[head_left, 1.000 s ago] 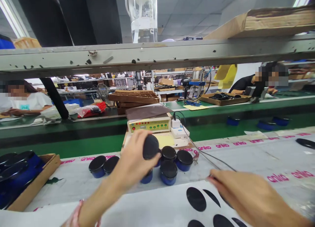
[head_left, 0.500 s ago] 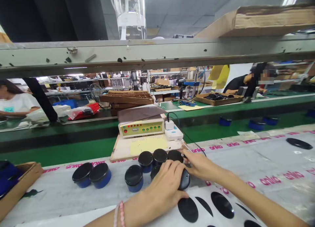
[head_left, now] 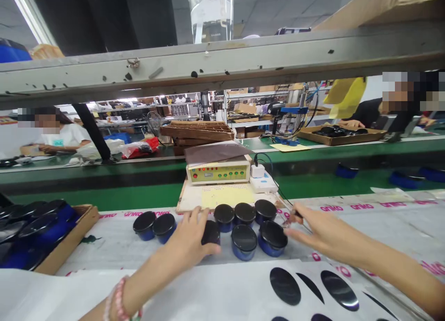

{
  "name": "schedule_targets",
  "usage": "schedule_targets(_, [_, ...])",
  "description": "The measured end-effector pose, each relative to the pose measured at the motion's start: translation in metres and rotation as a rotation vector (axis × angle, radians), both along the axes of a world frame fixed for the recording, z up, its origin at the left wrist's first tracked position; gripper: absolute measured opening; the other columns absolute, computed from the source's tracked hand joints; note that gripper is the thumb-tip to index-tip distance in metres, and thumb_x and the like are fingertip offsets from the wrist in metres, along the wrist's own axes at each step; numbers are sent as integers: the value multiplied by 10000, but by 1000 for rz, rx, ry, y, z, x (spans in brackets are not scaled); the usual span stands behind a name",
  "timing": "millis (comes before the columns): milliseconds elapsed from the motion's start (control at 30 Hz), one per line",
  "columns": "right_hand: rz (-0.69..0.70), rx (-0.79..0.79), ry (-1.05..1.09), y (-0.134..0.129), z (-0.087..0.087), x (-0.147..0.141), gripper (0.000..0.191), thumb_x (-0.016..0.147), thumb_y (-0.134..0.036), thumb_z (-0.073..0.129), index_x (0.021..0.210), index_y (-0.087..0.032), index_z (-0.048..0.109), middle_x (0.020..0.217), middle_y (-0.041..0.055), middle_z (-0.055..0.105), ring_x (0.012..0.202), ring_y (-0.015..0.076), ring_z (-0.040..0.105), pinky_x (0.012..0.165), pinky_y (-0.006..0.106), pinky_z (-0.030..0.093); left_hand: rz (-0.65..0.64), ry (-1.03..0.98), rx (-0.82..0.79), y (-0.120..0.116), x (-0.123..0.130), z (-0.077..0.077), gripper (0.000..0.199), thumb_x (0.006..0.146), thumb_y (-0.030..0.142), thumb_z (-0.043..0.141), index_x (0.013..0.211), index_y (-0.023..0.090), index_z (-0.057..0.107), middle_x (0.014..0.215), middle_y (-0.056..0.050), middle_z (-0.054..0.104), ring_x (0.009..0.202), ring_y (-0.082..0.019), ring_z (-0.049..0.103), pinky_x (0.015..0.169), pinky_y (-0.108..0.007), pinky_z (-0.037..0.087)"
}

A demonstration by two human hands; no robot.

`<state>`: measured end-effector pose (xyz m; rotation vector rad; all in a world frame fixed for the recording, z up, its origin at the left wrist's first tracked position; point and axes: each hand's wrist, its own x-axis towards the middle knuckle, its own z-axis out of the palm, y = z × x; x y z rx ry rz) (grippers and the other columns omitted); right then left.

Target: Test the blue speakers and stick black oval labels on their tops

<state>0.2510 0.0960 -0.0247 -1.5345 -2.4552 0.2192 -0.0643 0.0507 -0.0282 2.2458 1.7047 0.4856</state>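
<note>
My left hand [head_left: 189,235] curls around a round blue part with a glossy black top [head_left: 210,233], its thumb at the near side and its fingers at the left and behind. Much of that part is hidden. To its right, one such part [head_left: 244,242] stands upright, and another [head_left: 273,237] sits near my right hand [head_left: 314,226]. Three more blue parts [head_left: 244,214] line up behind them. The thumb and index finger of my right hand pinch something small, dark and thin that I cannot make out. Near me lies a white sheet [head_left: 215,288] bearing black oval stickers [head_left: 285,286].
At left, a cardboard box [head_left: 66,240] holds several blue parts. Two more parts [head_left: 164,227] stand left of my left hand. A control box with buttons [head_left: 219,171] and a white power strip [head_left: 264,182] sit ahead, before a green belt [head_left: 139,189]. Two people work beyond.
My left hand has let go of the tilted blue part, which now stands upright, and moved left onto another. My right hand has drawn back to the right. The view has shifted left.
</note>
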Motion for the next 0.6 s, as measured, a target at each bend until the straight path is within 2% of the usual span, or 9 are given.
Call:
schedule_targets(100, [39, -65, 29, -18, -7, -25, 279, 772, -443, 605, 783, -238, 416, 862, 90, 700, 747, 318, 665, 564, 340, 424, -23, -71, -64, -3, -12, -11, 616, 752, 362, 666, 1299, 166, 462, 1269, -171, 546, 1134, -341, 540, 928, -453, 437])
schedule_targets(167, [30, -64, 81, -23, -12, -37, 243, 749, -360, 629, 768, -232, 424, 864, 87, 702, 762, 324, 666, 582, 349, 428, -48, -115, -75, -4, -6, -18, 595, 749, 350, 659, 1290, 188, 469, 1280, -140, 546, 1150, -312, 538, 952, -418, 433])
schedule_targets(233, [25, -81, 125, -22, -11, -38, 237, 741, -367, 645, 769, -228, 455, 816, 46, 695, 728, 278, 664, 583, 329, 441, -77, -144, -82, -5, 2, -20, 647, 746, 340, 657, 1330, 185, 426, 1348, -142, 489, 1206, -304, 497, 986, -409, 413])
schedule_targets(300, [-34, -95, 173, -11, -4, -25, 275, 758, -456, 638, 798, -226, 493, 753, -1, 675, 668, 214, 652, 571, 291, 459, -96, -156, -104, -5, 5, -18, 713, 739, 344, 663, 1367, 160, 381, 1397, -173, 429, 1243, -328, 461, 1004, -441, 394])
schedule_targets(367, [-208, -58, 241, 10, 6, 3, 311, 842, -518, 535, 862, -208, 522, 714, -17, 648, 618, 163, 633, 579, 270, 479, -90, -166, -103, -4, 3, -13, 727, 756, 369, 645, 1385, 154, 351, 1421, -183, 396, 1269, -342, 430, 1020, -472, 372])
schedule_targets(433, [-473, 30, 304, 38, 16, 44, 332, 931, -474, 424, 959, -166, 545, 766, 4, 641, 658, 145, 632, 641, 287, 502, -68, -179, -63, -1, -2, -9, 661, 806, 420, 584, 1379, 180, 358, 1406, -158, 424, 1252, -325, 453, 1011, -467, 388])
schedule_targets(533, [-831, 158, 354, 85, 23, 115, 298, 924, -366, 517, 1122, -146, 558, 1049, 63, 617, 868, 173, 620, 760, 371, 518, -17, -204, 7, 5, -8, -10, 525, 840, 501, 514, 1306, 269, 454, 1327, -89, 523, 1129, -297, 564, 924, -435, 478])
schedule_targets(600, [-965, 224, 385, 116, 20, 156, 322, 903, -330, 563, 1172, -153, 548, 1154, 84, 580, 957, 200, 601, 802, 404, 514, 39, -248, 34, 8, -10, -16, 473, 800, 531, 559, 1227, 329, 536, 1261, -45, 585, 1031, -293, 623, 848, -417, 530])
